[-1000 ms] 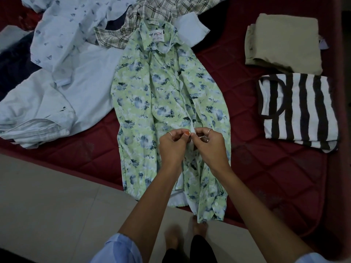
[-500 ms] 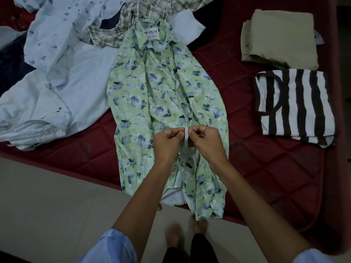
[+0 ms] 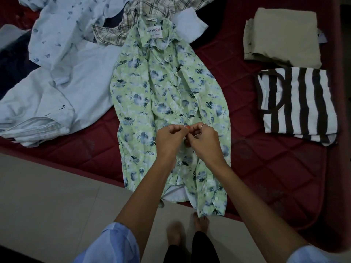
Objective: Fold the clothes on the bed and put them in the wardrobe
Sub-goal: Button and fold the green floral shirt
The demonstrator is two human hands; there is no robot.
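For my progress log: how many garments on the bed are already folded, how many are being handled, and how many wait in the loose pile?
Folded: 2, khaki garment, striped top
In hand: 1, floral shirt
Loose pile: count unclear, overlapping
Total distinct: 3 plus pile

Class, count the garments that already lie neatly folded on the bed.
2: a beige garment at the far right and a striped top just nearer. Others could lie outside the frame.
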